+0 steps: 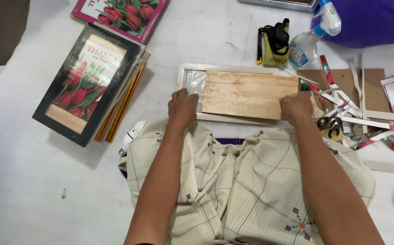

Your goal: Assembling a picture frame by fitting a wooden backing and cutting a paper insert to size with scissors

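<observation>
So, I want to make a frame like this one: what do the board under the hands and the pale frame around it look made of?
The board looks like thin unfinished plywood: tan, matte, with streaky grain. The pale frame seems painted or laminated moulding, off-white and smooth; wood or plastic, I cannot tell. Both hands, left hand and right hand, press at the board's near corners.

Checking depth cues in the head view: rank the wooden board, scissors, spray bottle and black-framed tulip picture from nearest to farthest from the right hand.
From the right hand:
1. Wooden board: under the hand, touching it, lying in the pale frame.
2. Scissors: just to its right, among paper strips.
3. Spray bottle: up and slightly right, beyond the board.
4. Black-framed tulip picture: far left, past the left hand.
</observation>
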